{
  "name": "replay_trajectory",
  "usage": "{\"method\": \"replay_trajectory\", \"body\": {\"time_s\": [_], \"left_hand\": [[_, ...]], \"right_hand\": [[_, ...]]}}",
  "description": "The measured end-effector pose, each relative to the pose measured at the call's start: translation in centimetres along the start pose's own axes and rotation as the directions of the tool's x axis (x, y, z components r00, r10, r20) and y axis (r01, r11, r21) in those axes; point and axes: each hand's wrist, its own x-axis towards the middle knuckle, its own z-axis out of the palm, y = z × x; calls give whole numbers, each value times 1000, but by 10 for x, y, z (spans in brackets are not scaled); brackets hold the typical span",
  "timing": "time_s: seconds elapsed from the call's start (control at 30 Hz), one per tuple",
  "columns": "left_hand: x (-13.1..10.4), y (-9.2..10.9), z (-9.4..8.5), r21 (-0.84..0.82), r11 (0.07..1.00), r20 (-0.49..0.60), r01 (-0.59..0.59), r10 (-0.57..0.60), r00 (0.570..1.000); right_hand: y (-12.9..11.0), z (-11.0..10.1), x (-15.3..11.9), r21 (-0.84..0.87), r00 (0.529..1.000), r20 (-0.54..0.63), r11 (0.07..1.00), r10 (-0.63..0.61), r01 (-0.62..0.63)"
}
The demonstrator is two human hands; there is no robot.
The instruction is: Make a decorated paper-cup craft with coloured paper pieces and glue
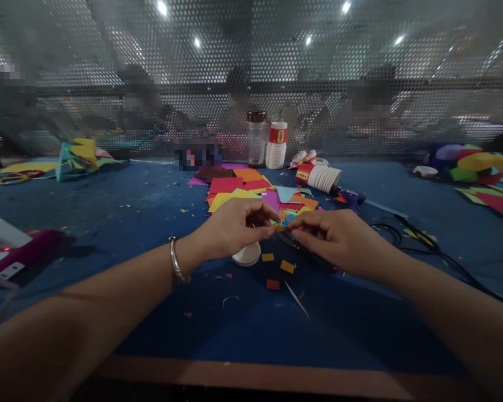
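My left hand (245, 223) pinches a small yellow-orange paper piece (278, 228) between thumb and fingers. From the right, my right hand (329, 234) comes up to the same piece, its thumb and fingertips closed near the edge; whether it grips anything there is too small to tell. Under my left hand a white paper cup (248, 255) stands upside down, partly hidden. Two yellow paper pieces (287, 266) and an orange-red piece (273, 285) lie on the blue table just below my hands. A thin white strip (297, 299) lies to their right.
Coloured paper sheets (226, 185) are piled behind my hands. Farther back stand a clear bottle (256, 139) and stacked paper cups (276, 146). More cups (324, 177) lie beside a blue glue gun (352, 200) with a black cable (423, 240). A purple device (33, 251) is at left.
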Motion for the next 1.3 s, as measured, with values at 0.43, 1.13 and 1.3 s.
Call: {"method": "replay_trajectory", "body": {"time_s": [0.43, 1.13, 1.3], "left_hand": [[-3, 4, 4, 136, 991, 19, -3, 0, 1000], [0, -4, -24, 342, 936, 59, -79, 63, 996], [2, -8, -22, 394, 913, 95, -103, 71, 993]], "right_hand": [[-9, 6, 3, 287, 997, 74, 956, 31, -51], [-5, 7, 7, 26, 983, 158, 995, 88, -93], [-3, 7, 8, -35, 988, 112, 994, 103, -100]]}}
